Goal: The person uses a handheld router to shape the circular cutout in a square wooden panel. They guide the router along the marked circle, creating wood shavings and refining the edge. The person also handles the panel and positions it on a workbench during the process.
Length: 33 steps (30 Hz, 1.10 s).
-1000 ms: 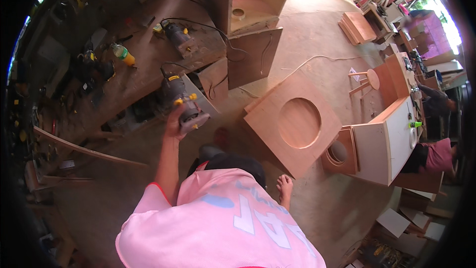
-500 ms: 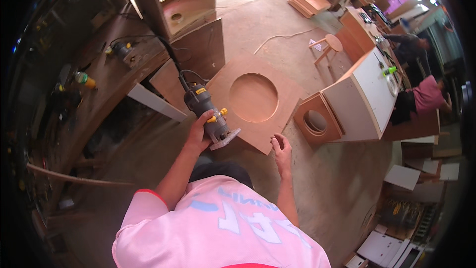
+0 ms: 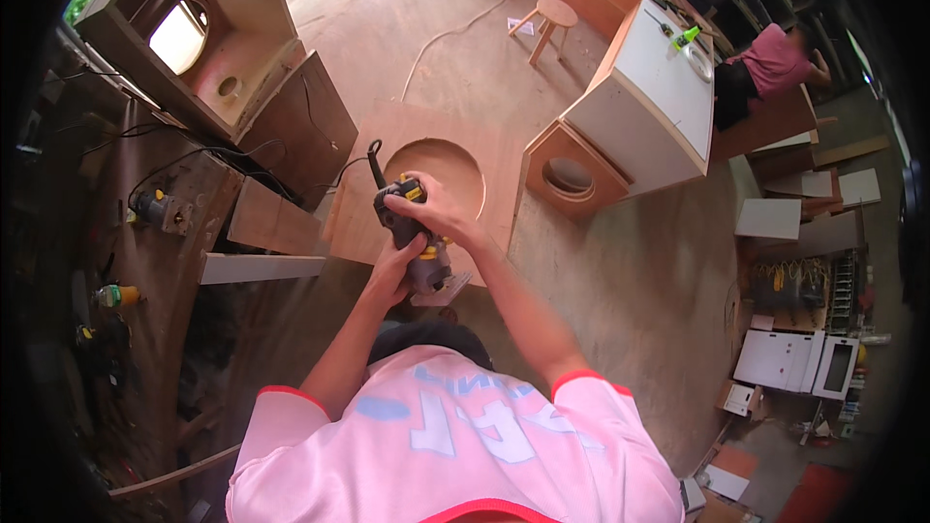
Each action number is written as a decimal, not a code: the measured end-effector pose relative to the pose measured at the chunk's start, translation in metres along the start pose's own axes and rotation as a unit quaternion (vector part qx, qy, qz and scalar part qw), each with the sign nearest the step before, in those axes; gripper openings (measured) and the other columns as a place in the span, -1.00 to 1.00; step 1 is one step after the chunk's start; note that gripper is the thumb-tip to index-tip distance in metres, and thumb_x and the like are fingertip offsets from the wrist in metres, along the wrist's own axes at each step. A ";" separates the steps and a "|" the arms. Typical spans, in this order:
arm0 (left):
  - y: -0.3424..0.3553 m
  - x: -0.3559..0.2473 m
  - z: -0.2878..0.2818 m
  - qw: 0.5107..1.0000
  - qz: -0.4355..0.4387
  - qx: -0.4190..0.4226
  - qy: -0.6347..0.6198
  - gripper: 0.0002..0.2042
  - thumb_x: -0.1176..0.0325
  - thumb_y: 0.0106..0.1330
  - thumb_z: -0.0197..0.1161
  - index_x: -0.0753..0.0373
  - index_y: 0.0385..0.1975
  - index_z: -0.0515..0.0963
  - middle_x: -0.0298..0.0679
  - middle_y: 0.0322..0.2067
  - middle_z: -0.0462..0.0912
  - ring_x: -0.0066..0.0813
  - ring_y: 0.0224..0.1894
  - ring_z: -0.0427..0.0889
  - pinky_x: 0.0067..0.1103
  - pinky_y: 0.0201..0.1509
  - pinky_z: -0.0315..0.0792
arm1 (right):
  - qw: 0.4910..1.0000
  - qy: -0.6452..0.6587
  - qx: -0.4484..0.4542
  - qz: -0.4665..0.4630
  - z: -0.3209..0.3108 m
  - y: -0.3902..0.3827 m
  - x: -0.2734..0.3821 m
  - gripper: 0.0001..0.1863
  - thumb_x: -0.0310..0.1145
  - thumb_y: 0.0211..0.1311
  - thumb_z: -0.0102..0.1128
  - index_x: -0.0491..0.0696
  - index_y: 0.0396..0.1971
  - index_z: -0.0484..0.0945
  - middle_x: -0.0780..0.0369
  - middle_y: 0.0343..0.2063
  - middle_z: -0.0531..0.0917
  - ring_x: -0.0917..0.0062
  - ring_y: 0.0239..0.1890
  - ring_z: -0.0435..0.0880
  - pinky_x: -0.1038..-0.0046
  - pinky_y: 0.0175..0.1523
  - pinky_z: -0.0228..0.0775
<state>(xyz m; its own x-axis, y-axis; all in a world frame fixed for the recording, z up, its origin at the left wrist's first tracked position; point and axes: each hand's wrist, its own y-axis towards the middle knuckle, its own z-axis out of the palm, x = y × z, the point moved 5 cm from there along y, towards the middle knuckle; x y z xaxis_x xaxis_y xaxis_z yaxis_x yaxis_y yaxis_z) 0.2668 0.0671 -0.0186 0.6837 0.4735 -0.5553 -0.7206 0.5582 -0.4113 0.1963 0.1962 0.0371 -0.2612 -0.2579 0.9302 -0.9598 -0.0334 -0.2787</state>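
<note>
A grey and black trim router (image 3: 426,274) with yellow knobs and a clear base plate is held in front of my body. My left hand (image 3: 390,271) wraps round its lower body. Across the top end, near the cord, lies my right hand (image 3: 438,209) with its fingers bent round the housing. Part of the motor body is hidden by both hands. Beyond the router is a plywood panel (image 3: 356,223) with a large round cutout (image 3: 450,167), partly covered by my hands.
To the left is a workbench (image 3: 199,223) with another router (image 3: 160,211) on it. A wooden cabinet (image 3: 276,77) stands far left. At right are a white-topped box (image 3: 639,107), a framed ring panel (image 3: 572,169) and a stool (image 3: 556,12). Two people work beyond the box.
My right hand has come from empty air at the right onto the router's top. The router stays in my left hand. The view has swung to the right.
</note>
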 end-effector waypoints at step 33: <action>0.034 -0.060 -0.081 0.898 0.148 -0.166 0.380 0.04 0.32 -0.09 0.70 0.24 0.44 0.16 -0.13 0.27 0.48 -0.28 0.29 0.53 -0.37 0.33 0.45 | 0.976 0.137 -0.103 -0.133 0.072 0.052 0.026 -0.44 -0.36 0.04 0.60 -0.08 0.09 0.63 0.16 0.00 0.70 0.42 0.06 0.69 0.36 0.20 0.52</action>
<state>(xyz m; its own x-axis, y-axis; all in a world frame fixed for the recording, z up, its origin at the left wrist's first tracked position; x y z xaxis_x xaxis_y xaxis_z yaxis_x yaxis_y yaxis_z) 0.1922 0.0026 -0.0576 0.2722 -0.1051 -0.9565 -0.9385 0.1905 -0.2880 0.1467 0.1182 0.0294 0.0104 0.0018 0.9999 -0.9904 0.1379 0.0101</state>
